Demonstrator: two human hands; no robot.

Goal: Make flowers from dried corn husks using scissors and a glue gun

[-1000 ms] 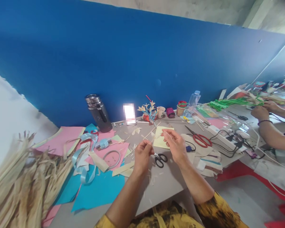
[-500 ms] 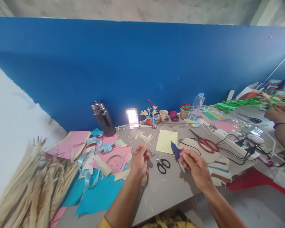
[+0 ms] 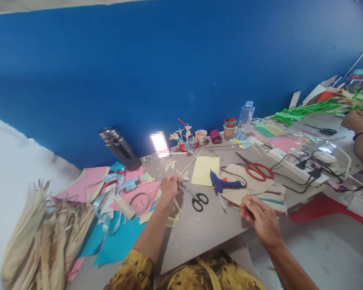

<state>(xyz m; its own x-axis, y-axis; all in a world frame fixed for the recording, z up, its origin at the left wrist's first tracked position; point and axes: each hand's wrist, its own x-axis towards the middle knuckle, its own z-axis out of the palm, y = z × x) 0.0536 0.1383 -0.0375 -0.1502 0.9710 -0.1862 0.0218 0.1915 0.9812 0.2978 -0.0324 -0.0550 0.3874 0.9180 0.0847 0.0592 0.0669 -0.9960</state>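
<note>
- Far left, a heap of dry husks (image 3: 39,237) lay on the counter (image 3: 205,229), with pink and blue paper (image 3: 121,241) and ribbon (image 3: 109,219) beside it.
- A steel flask (image 3: 118,147) stood by the blue wall, lid on; its contents could not be seen.
- The left hand (image 3: 169,188) had dropped to the counter from where it hovered half a second before, and was pinched shut on a thin stick (image 3: 186,167) with a pale husk bloom on it, just left of the black scissors (image 3: 196,198).
- The glue gun (image 3: 223,184), in the right hand half a second before, now lay on the counter between the yellow sheet (image 3: 205,170) and the red scissors (image 3: 255,169). By my reading, the gluing had paused.
- The right hand (image 3: 260,219) had drawn back to the counter's near edge, fingers curled loosely, apparently holding nothing.
- At the back, a red pot (image 3: 184,147) held a sprig of made flowers; a paper cup (image 3: 201,137) and a brown cup (image 3: 229,129) with red and green rolls on top stood near a clear bottle (image 3: 245,117).
- Far right, another person's hand (image 3: 357,120) held green stems (image 3: 302,110).
</note>
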